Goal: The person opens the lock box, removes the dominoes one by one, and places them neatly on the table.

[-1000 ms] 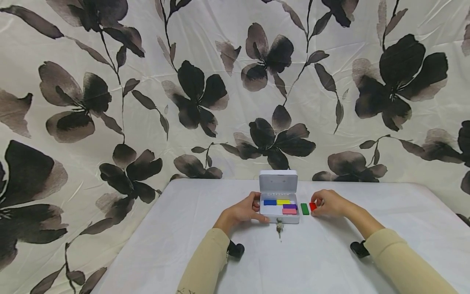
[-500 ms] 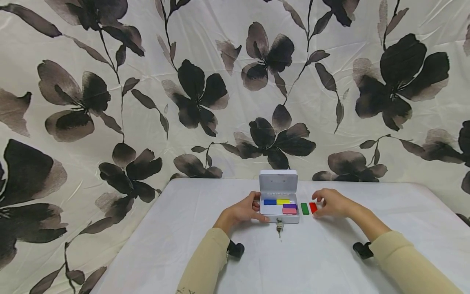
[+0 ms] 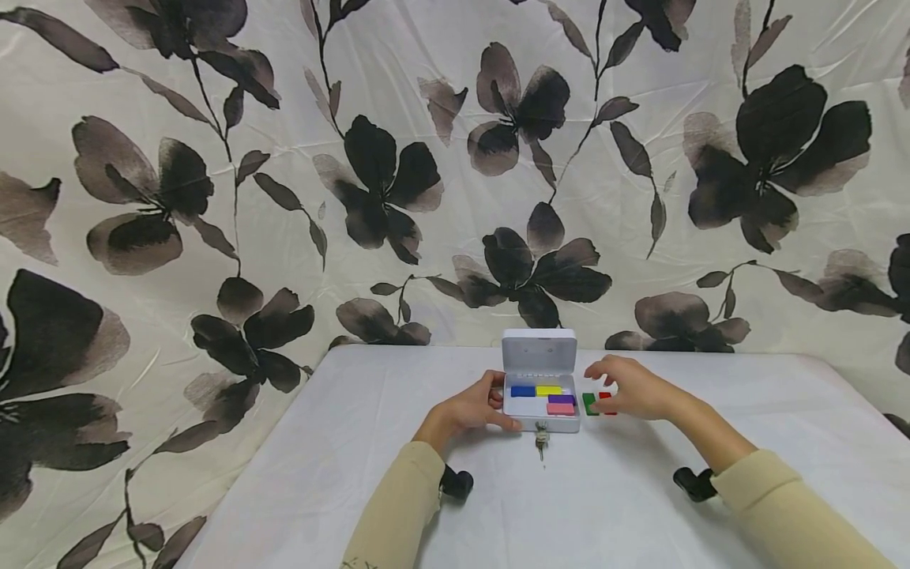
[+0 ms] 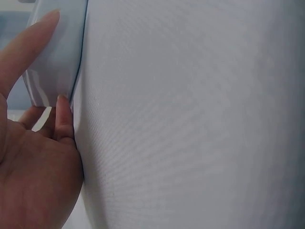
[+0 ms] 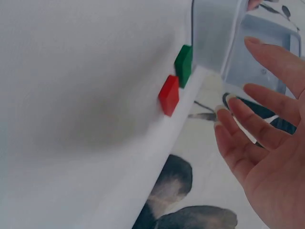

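A white metal box point(image 3: 517, 424) stands with its lid point(image 3: 539, 351) raised. My left hand point(image 3: 465, 409) holds the box's left side, thumb along the front and the other fingers at the side, as the left wrist view shows with the box wall point(image 4: 57, 67). Inside lie blue point(image 3: 522, 392), yellow point(image 3: 548, 391), purple point(image 3: 565, 400) and pink point(image 3: 560, 409) blocks. Right of the box, a green block point(image 5: 183, 66) and a red block point(image 5: 169, 95) rest on the table. My right hand point(image 3: 633, 389) hovers over these two, fingers spread and holding nothing; it partly hides them in the head view.
Keys point(image 3: 541, 444) hang from the lock on the box's front. A white cloth covers the table point(image 3: 569, 514). Behind its far edge hangs a floral curtain point(image 3: 455, 197). Each wrist carries a black camera mount point(image 3: 457, 483).
My right hand has drawn back from the red block and shifted left, now above both the green and red blocks. The left hand and the box stay as they were.
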`<state>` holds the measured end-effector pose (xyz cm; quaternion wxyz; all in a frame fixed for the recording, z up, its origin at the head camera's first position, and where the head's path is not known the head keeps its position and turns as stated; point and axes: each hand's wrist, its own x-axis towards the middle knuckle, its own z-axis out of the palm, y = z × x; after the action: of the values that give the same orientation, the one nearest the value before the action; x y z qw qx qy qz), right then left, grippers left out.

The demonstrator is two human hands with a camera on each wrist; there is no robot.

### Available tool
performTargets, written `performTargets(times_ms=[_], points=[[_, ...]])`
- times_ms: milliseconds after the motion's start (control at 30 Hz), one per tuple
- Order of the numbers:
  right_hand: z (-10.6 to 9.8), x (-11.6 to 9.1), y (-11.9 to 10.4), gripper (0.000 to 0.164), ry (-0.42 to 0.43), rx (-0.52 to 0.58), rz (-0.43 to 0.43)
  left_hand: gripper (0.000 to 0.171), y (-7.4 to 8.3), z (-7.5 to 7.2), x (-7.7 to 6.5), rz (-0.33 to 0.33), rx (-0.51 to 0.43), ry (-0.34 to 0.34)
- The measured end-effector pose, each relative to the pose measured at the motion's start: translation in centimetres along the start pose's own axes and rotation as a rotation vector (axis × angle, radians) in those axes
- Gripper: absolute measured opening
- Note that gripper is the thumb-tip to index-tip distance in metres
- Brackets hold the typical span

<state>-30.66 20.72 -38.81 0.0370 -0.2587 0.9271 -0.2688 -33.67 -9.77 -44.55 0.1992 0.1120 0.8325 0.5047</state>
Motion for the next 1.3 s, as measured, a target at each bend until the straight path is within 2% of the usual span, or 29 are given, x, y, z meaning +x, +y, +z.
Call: performTargets(times_ms=[500, 800, 1300], points=[[2.1, 2.1, -2.3, 0.046, -0.035, 0.055, -0.099, 0.088, 0.2, 0.0, -0.4, 0.009, -0.007, -0.005], [3.4, 3.9, -2.9, 0.038, -0.047, 0.032, -0.145, 0.088, 0.1, -0.1, -0.2, 0.023, 0.005, -0.014], [5.4, 6.3, -4.1, 0.035, -0.062, -0.040, -0.140, 0.084, 0.1, -0.3, -0.3, 0.036, -0.015, -0.033]])
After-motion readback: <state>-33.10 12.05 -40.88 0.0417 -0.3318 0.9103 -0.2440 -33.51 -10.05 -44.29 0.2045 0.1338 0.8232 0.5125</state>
